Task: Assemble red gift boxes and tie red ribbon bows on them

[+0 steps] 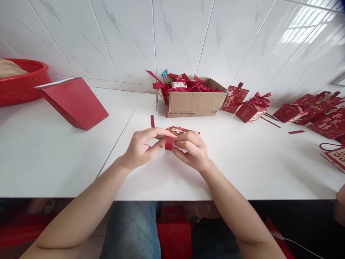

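Note:
Both hands meet over the middle of the white table, closed around a small red paper strip bent into a loop. My left hand pinches its left side between thumb and fingers. At its right side, my right hand grips the strip with bent fingertips. Just behind the fingers lies a printed red paper piece, partly hidden by my hands. A second red strip rests flat on the table, behind my left hand.
A cardboard box of red ribbons stands against the tiled wall. Left of it are a folded red card and a red basin with someone's hand. Red gift boxes and printed red bags occupy the right side.

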Demonstrator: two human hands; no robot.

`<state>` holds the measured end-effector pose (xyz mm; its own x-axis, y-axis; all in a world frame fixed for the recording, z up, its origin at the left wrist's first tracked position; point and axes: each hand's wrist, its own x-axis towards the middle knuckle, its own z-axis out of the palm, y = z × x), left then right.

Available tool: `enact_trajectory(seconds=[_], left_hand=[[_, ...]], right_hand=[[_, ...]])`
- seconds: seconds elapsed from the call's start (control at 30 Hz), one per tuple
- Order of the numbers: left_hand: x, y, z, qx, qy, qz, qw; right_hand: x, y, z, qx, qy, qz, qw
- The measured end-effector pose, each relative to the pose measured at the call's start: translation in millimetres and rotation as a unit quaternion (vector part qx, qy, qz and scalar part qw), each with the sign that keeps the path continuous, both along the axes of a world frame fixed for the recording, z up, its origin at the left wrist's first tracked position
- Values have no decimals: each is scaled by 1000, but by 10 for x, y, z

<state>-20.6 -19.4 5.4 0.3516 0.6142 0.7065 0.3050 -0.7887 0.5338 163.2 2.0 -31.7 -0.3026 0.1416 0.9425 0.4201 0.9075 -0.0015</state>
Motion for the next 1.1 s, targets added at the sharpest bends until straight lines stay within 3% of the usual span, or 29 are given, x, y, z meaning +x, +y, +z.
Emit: enact_trajectory(seconds=[0.53,0.73,0.93,1.1], left_hand=[[-16,28,2,47,20,-67,996],[-7,61,-4,96,57,-44,993],[-40,89,-30,119,88,-15,989],[-57,85,-18,133,95,-1,987]], right_hand=[[-15,2,0,3,34,-8,999],[-19,17,-29,17,45,-47,998],[-24,8,-31,-24,51,9,998],[-20,2,-30,-48,54,16,997]])
